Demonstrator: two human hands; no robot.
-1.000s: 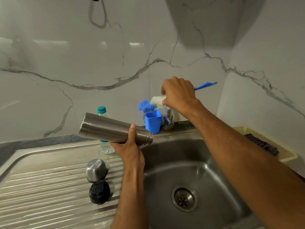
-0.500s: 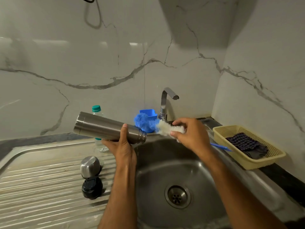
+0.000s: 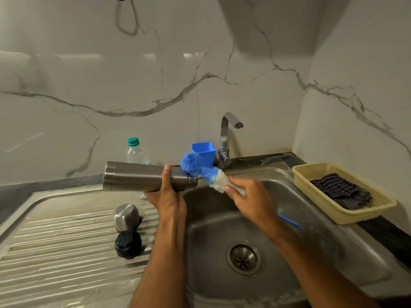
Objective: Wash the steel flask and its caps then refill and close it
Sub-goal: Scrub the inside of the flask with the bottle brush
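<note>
A: Item one, your left hand (image 3: 165, 197)?

B: Curled round the flask (image 3: 142, 179), thumb on top. The flask lies on its side in the air at the sink's (image 3: 289, 252) left edge, open mouth pointing right. A second ago you held it much the same way; it has hardly shifted.

A: Item two, your right hand (image 3: 249, 200)?

B: Gripping the brush (image 3: 209, 174) at the white end of its bristles, fingers wrapped. The blue handle tip sticks out behind your wrist. The blue head lies just right of the flask's mouth, angled up past it, not yet inside.

A: Change since last count?

B: A second ago that hand was up by the tap (image 3: 226, 134), brush well above the flask. Half a second ago it had dropped to mouth level. Now the bristles are almost at the rim. I judge you are lining up to push the brush in and scrub the inside.

A: Caps?

B: Steel cap (image 3: 126, 216) and black cap (image 3: 128, 244), touching, on the drainboard (image 3: 66, 241) just left of your left forearm. Both seem unwashed so far.

A: Other stock?

B: Bottle (image 3: 136, 152) behind the flask; blue cup (image 3: 204, 152) behind the brush; basket (image 3: 347, 210) with a cloth (image 3: 340, 190) right of your right hand.
</note>
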